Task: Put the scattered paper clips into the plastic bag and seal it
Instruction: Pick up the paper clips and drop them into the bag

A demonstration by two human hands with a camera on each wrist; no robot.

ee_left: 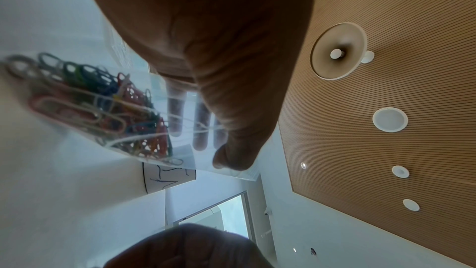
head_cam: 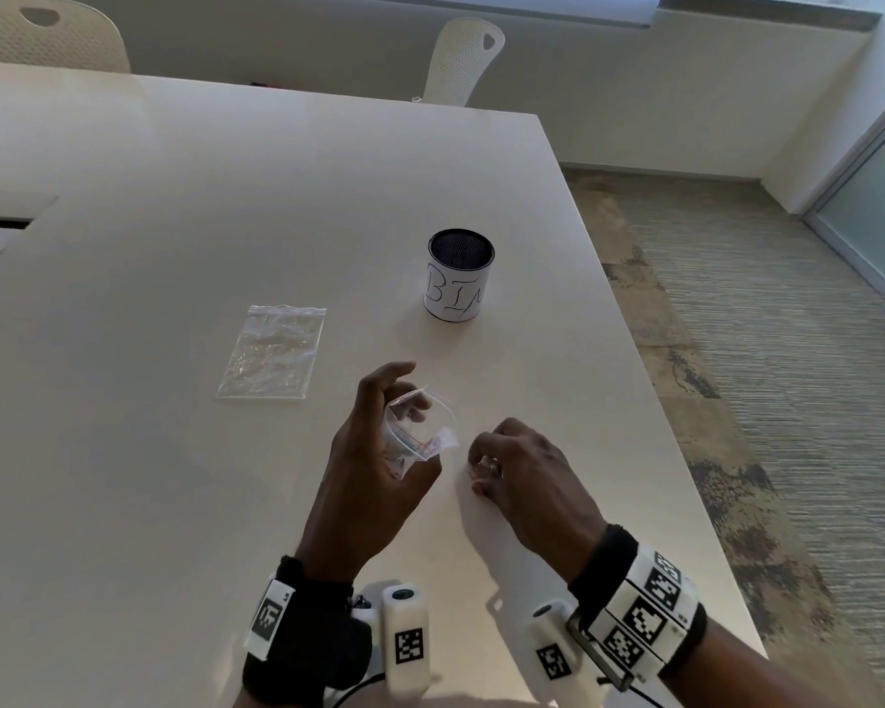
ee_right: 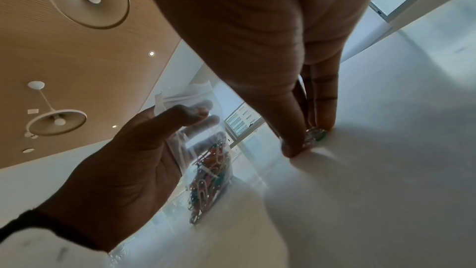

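Note:
My left hand (head_cam: 404, 421) holds a small clear plastic bag (head_cam: 443, 442) upright just above the white table, its mouth gaping toward my right hand. Several coloured paper clips (ee_left: 115, 109) lie bunched in the bag's bottom, and the left fingers (ee_left: 201, 125) show through the plastic. In the right wrist view the bag (ee_right: 206, 146) stands left of my right hand. My right hand (head_cam: 479, 475) is down on the table beside the bag, thumb and fingers pinching a small cluster of paper clips (ee_right: 315, 136) against the surface.
A second clear bag (head_cam: 272, 352) lies flat on the table to the left. A black mesh cup wrapped in paper marked "BIN" (head_cam: 460, 275) stands behind the hands. The table's right edge (head_cam: 634, 350) runs close by. Two white chairs (head_cam: 463, 61) stand at the far side.

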